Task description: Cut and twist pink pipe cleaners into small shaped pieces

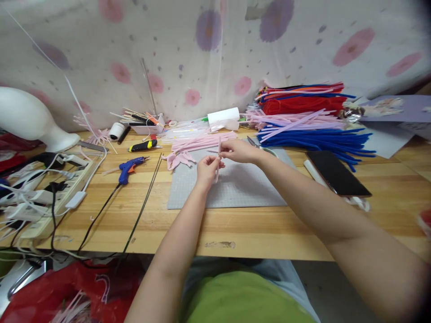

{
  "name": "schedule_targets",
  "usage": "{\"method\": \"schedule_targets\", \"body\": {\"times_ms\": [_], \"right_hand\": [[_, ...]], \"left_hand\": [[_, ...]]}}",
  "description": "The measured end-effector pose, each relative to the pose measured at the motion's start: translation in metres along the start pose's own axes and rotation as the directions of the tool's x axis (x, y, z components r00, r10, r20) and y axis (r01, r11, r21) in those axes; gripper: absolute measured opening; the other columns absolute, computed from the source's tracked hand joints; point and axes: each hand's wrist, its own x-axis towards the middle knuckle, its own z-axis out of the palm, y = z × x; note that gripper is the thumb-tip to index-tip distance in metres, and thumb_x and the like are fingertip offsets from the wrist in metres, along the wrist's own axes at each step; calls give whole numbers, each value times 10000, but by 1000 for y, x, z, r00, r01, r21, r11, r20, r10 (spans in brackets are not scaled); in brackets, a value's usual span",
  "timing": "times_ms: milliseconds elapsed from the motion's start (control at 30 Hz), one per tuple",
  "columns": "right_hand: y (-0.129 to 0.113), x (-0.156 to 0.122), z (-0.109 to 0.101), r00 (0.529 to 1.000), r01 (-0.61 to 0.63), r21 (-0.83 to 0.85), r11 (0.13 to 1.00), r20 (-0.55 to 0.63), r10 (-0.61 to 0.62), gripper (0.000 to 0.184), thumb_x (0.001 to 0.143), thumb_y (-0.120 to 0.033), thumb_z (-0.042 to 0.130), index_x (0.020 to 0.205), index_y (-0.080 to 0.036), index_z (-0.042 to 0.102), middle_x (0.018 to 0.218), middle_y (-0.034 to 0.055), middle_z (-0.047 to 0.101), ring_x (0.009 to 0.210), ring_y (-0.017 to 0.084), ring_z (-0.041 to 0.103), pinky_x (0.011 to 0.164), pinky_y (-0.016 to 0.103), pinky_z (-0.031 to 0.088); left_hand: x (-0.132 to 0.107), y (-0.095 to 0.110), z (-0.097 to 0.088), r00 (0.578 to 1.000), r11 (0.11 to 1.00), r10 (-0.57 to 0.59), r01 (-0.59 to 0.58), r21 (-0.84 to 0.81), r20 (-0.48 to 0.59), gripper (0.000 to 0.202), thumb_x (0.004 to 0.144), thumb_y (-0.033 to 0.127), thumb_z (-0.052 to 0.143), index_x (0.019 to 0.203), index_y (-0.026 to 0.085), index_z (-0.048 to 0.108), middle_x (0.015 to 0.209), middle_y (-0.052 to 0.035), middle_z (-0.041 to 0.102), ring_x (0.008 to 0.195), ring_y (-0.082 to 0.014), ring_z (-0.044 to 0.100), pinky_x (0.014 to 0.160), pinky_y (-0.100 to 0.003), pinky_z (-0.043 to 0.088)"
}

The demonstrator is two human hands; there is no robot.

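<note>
Above the grey cutting mat [249,193], my left hand [208,170] is closed in a pinch on a pale pink pipe cleaner [219,142]. My right hand [235,150] pinches the same pipe cleaner just above the left fingers, and its upper end sticks up between the two hands. Part of it is hidden by the fingers. A bent pink pipe-cleaner piece [180,159] lies at the mat's back left corner. Behind the hands rests a bundle of pink pipe cleaners [202,141]. Scissors [252,142] lie partly behind my right forearm.
A blue glue gun [128,169], a yellow-black utility knife [143,146] and thin dark rods [144,199] lie left of the mat. Farther left is a crowded power strip [50,220]. Blue pipe cleaners [313,141] and a phone [336,174] are at right.
</note>
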Motion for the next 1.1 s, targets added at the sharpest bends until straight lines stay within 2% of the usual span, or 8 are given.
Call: {"method": "schedule_targets", "body": {"times_ms": [67, 167, 300, 433, 567, 700, 800, 1100], "right_hand": [[-1, 1, 0, 1000, -24, -1, 1000, 18, 24, 148, 732, -242, 485, 719, -146, 597, 703, 32, 606, 648, 122, 490, 560, 218, 291], [-3, 3, 2, 994, -109, 49, 993, 23, 108, 102, 687, -213, 508, 657, -148, 582, 650, 17, 591, 626, 114, 486, 547, 216, 293], [-6, 9, 7, 946, -320, 270, 908, 38, 322, 90, 652, -177, 506, 582, -145, 553, 584, 18, 568, 570, 108, 480, 513, 223, 307], [3, 12, 5, 910, -412, 415, 811, 227, 347, 136, 656, -217, 555, 548, -137, 579, 574, 42, 577, 549, 117, 485, 510, 243, 344], [17, 7, -3, 943, -332, 639, 694, 221, 247, 201, 706, -324, 558, 701, -141, 641, 735, 59, 620, 619, 114, 513, 575, 254, 405], [22, -3, -5, 998, -7, 683, 731, -40, 47, 243, 646, -342, 630, 810, -163, 643, 820, 32, 612, 672, 105, 503, 603, 243, 398], [20, -6, -1, 992, 101, 553, 827, 2, -123, 244, 649, -372, 621, 750, -151, 652, 757, 25, 613, 687, 119, 503, 618, 249, 374], [20, -8, 4, 984, 177, 370, 912, -100, -150, 260, 707, -361, 570, 866, -171, 649, 859, 38, 624, 720, 129, 522, 641, 252, 389]], "left_hand": [[-1, -1, 0, 987, 954, 160, -148, 261, -25, 129, 710, 292, 566, 671, 173, 538, 599, 0, 606, 587, -119, 586, 645, -263, 438], [-5, -1, -1, 913, 669, 408, -315, 673, 21, 111, 757, 267, 506, 699, 199, 572, 695, -19, 629, 689, -134, 579, 661, -254, 389], [-8, 0, -1, 833, 392, 537, -385, 836, 131, 151, 785, 238, 453, 740, 203, 593, 751, -46, 632, 731, -150, 564, 673, -264, 353], [-8, -1, -1, 872, 559, 485, -365, 744, 63, 127, 760, 249, 479, 711, 196, 585, 720, -37, 622, 713, -145, 560, 683, -266, 365], [-5, -1, -4, 1000, 974, 22, -26, 227, 20, 114, 686, 274, 563, 671, 161, 557, 591, -10, 587, 562, -117, 555, 641, -271, 423], [-3, 3, -7, 942, 936, -251, 295, -191, 225, 173, 607, 267, 634, 697, 132, 572, 548, 13, 564, 496, -99, 551, 621, -278, 459], [-4, 5, -8, 932, 912, -247, 316, -261, 267, 200, 593, 262, 655, 723, 129, 582, 549, 21, 565, 502, -92, 556, 628, -272, 467], [-5, 5, -3, 961, 934, -213, 254, -252, 178, 211, 575, 272, 689, 684, 133, 573, 556, 12, 594, 505, -100, 578, 621, -274, 476]]}}
